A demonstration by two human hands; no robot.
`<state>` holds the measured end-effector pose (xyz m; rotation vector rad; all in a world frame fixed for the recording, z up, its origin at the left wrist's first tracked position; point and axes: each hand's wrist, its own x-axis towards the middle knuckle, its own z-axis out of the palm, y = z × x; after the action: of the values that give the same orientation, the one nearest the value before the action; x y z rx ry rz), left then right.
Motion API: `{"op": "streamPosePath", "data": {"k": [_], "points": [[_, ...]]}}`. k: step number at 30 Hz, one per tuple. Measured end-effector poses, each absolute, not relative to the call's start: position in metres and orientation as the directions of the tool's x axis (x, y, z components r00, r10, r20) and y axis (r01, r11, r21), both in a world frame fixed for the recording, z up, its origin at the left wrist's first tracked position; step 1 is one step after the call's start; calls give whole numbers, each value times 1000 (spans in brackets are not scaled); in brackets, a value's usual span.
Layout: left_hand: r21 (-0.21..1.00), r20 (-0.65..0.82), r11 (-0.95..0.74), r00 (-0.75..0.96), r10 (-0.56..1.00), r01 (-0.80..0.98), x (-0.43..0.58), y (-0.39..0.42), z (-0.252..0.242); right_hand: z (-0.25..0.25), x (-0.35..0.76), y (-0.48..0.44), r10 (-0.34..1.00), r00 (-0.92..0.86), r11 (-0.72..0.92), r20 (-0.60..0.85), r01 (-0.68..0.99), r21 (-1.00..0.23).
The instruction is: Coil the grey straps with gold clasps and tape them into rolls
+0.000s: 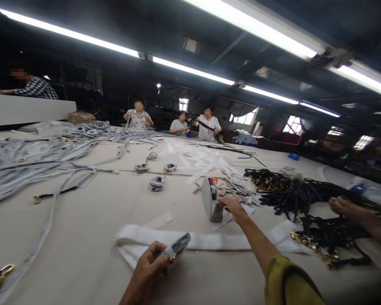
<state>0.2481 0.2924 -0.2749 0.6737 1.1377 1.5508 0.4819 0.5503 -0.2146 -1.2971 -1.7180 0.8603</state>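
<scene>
At the bottom centre of the frame the left hand (149, 264) has its fingers curled tight around a coiled grey strap (178, 248), whose long axis tilts up toward the right. The right hand (233, 207), arm stretched forward from a yellow sleeve (288, 281), rests at the middle of the frame with its fingers together against a grey tape dispenser (210, 204) standing upright on the table (82, 237). Four more coiled straps (157, 182) lie beyond. A co-worker's hand (343, 206) reaches into black straps (305, 195) at right.
</scene>
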Motion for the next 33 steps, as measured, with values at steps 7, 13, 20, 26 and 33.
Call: {"op": "streamPosePath", "data": {"k": [7, 13, 20, 26, 33], "points": [[896, -131, -22, -310, 942, -444, 247, 292, -279, -226, 477, 526, 989, 51, 128, 139, 182, -975], [884, -147, -16, -311, 939, -468, 246, 290, -278, -248, 482, 503, 991, 129, 15, 27, 93, -996], [869, -131, -61, -347, 929, -492, 250, 286, -272, -239, 481, 458, 995, -84, -35, -48, 153, -988], [950, -20, -111, -410, 912, -293, 251, 286, -273, -211, 416, 356, 767, -642, 255, 29, 263, -930], [988, 56, -123, -511, 858, -98, 255, 274, -273, -228, 384, 346, 841, -540, 184, -47, 367, -912]]}}
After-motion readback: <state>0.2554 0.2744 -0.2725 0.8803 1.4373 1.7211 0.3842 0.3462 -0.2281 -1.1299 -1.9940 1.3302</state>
